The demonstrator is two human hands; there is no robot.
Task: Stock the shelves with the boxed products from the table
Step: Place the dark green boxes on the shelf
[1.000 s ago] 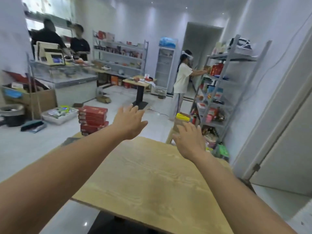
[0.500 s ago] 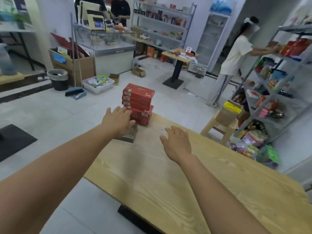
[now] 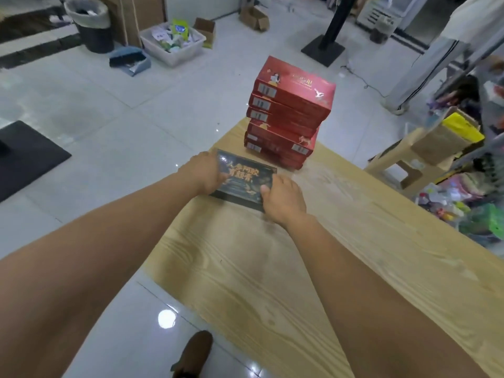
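Dark with gold lettering, 1 flat box [image 3: 245, 179] lies on the table [image 3: 272, 268], its ends gripped by left hand [image 3: 203, 173] and right hand [image 3: 283, 198], about 6 red boxes [image 3: 289, 115] stacked just beyond them.

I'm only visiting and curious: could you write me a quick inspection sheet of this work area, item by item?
Surface: light wooden table, wood-grain top.
Job's things: dark box with gold lettering near the table's far corner; stack of red boxes just beyond it.
Clutter: white tub of packets and a dustpan on the floor.
Hands: left hand and right hand grip the dark box at opposite ends.
Cables: one thin cable on the floor tiles.
Surroundings: bin, stool carrying a carton, another person standing at the right.
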